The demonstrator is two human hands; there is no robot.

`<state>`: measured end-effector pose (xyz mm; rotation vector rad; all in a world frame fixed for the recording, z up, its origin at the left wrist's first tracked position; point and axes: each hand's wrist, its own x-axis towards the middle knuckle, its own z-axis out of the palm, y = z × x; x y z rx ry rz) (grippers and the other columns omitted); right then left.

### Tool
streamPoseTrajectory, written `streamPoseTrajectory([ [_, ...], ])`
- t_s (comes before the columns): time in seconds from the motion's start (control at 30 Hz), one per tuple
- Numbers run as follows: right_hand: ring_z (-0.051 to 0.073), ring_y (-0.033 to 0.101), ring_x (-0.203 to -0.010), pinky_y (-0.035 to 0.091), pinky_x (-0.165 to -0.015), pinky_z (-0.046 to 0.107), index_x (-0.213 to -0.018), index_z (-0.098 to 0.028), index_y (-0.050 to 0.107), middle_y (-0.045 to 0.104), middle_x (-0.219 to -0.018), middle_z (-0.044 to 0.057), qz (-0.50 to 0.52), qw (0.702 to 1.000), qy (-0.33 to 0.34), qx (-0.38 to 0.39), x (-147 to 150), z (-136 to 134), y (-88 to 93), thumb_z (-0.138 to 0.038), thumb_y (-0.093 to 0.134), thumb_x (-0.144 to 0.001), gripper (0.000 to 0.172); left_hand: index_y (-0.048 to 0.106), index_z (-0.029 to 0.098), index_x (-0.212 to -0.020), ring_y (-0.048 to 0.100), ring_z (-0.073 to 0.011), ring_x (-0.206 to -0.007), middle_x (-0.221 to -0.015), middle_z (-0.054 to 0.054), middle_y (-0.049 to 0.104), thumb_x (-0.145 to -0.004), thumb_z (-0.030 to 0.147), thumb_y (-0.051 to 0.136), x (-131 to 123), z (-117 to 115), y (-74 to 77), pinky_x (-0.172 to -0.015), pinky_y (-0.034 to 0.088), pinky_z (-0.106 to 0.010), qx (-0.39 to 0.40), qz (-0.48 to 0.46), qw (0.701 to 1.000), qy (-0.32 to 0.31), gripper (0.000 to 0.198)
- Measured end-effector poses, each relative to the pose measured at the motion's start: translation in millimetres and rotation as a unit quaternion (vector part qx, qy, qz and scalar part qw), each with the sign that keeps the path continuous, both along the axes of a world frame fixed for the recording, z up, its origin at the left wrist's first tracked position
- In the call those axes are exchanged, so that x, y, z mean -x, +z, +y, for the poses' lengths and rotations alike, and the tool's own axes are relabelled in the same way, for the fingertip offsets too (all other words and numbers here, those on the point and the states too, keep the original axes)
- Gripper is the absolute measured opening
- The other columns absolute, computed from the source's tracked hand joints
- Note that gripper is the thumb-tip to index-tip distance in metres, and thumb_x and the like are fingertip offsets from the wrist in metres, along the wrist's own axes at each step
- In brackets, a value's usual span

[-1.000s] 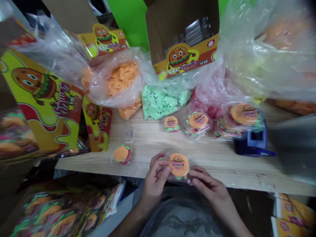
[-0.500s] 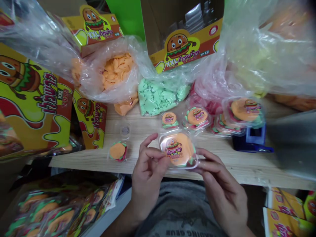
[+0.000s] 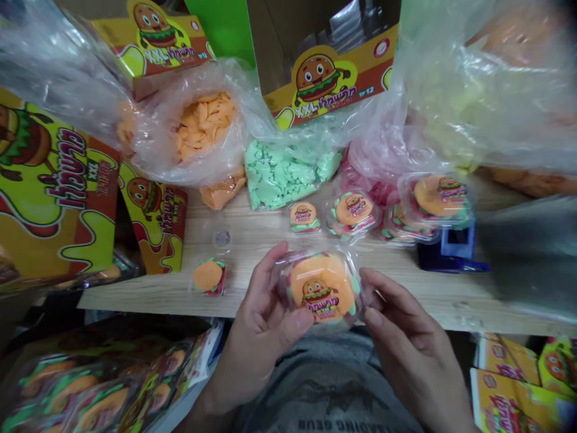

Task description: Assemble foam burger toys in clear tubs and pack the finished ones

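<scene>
A burger-shaped sweet in a clear plastic pack [image 3: 321, 288], with an orange top and a printed label, is held up just above the table edge. My left hand [image 3: 259, 325] grips it from the left side, thumb on the front. My right hand [image 3: 410, 343] has its fingertips against the pack's right edge. Farther left on the wooden table lies a smaller packed burger sweet [image 3: 208, 276], with a small clear round piece [image 3: 222, 238] behind it.
Behind the hands are plastic bags of orange pieces [image 3: 202, 129] and green pieces [image 3: 279, 174], several packed burger sweets [image 3: 351, 210], a blue device [image 3: 455, 246] and printed burger boxes [image 3: 320, 78]. More packs [image 3: 85, 385] lie below the table at left.
The pack has risen, come closer to the camera and turned, with its label now lower. Both hands have moved up with it, and the view has shifted slightly.
</scene>
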<state>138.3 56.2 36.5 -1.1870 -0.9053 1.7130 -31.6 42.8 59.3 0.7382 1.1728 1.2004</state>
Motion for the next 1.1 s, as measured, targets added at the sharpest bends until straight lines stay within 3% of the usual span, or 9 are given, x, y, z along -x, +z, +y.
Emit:
streamPoseTrajectory([
  [0.13, 0.013, 0.052, -0.091, 0.044, -0.080, 0.021, -0.109, -0.032, 0.059, 0.055, -0.096, 0.000, 0.000, 0.999, 0.026, 0.023, -8.6, -1.4, -11.4, -0.025, 0.055, -0.083, 0.027, 0.040, 0.031, -0.122, 0.047, -0.0198, -0.116, -0.125, -0.002, 0.050, -0.077, 0.016, 0.062, 6.7, -9.6, -4.1, -0.096, 0.039, -0.029, 0.033, 0.046, 0.993, -0.101, 0.052],
  [0.23, 0.014, 0.052, -0.093, 0.042, -0.081, 0.024, -0.101, -0.031, 0.063, 0.055, -0.097, 0.001, -0.015, 0.997, 0.065, 0.024, -10.4, -2.9, -17.1, -0.025, 0.055, -0.083, 0.020, 0.044, 0.029, -0.119, 0.047, -0.0192, -0.113, -0.121, -0.003, 0.052, -0.078, 0.021, 0.061, 11.8, -16.8, -17.0, -0.093, 0.038, -0.028, 0.069, 0.038, 0.984, -0.161, 0.046],
  [0.33, 0.014, 0.053, -0.088, 0.042, -0.077, 0.023, -0.097, -0.031, 0.064, 0.058, -0.090, 0.000, -0.037, 0.994, 0.102, 0.022, -9.9, -9.2, -24.6, -0.024, 0.054, -0.083, 0.019, 0.049, 0.025, -0.113, 0.053, -0.0153, -0.098, -0.109, -0.003, 0.057, -0.083, 0.029, 0.053, 13.5, -21.7, -31.7, -0.083, 0.041, -0.024, 0.120, 0.014, 0.983, -0.136, 0.030],
  [0.5, 0.013, 0.055, -0.081, 0.043, -0.074, 0.023, -0.091, -0.029, 0.065, 0.059, -0.083, 0.000, -0.073, 0.989, 0.130, 0.022, -9.9, -25.5, -41.8, -0.026, 0.053, -0.083, 0.015, 0.059, 0.015, -0.079, 0.051, -0.0122, -0.074, -0.077, -0.001, 0.056, -0.081, 0.028, 0.054, 11.3, -30.5, -40.6, -0.068, 0.039, -0.021, 0.173, 0.091, 0.972, -0.129, 0.014],
  [0.73, 0.015, 0.056, -0.081, 0.043, -0.075, 0.025, -0.091, -0.026, 0.067, 0.061, -0.082, 0.002, -0.117, 0.971, 0.205, -0.028, -12.1, -32.0, -55.9, -0.027, 0.057, -0.080, 0.015, 0.058, 0.015, -0.074, 0.050, -0.0134, -0.072, -0.073, -0.001, 0.055, -0.083, 0.030, 0.047, 12.2, -40.3, -53.5, -0.067, 0.037, -0.023, 0.160, 0.169, 0.959, -0.165, 0.021],
  [0.97, 0.013, 0.058, -0.071, 0.044, -0.066, 0.023, -0.086, -0.030, 0.071, 0.062, -0.074, -0.001, -0.073, 0.976, 0.206, 0.019, -16.2, -28.5, -56.7, -0.033, 0.059, -0.078, 0.015, 0.062, 0.016, -0.077, 0.051, -0.0135, -0.075, -0.075, -0.001, 0.057, -0.084, 0.029, 0.046, 16.9, -24.0, -49.9, -0.069, 0.037, -0.022, 0.120, 0.195, 0.947, -0.225, 0.021],
  [1.1, 0.014, 0.059, -0.071, 0.045, -0.067, 0.024, -0.086, -0.028, 0.072, 0.064, -0.074, 0.001, -0.095, 0.979, 0.179, -0.017, -13.9, -29.7, -64.7, -0.036, 0.061, -0.076, 0.016, 0.062, 0.015, -0.072, 0.051, -0.0136, -0.074, -0.074, -0.001, 0.056, -0.081, 0.029, 0.049, 19.3, -13.7, -62.3, -0.069, 0.037, -0.022, 0.119, 0.179, 0.945, -0.248, 0.020],
])
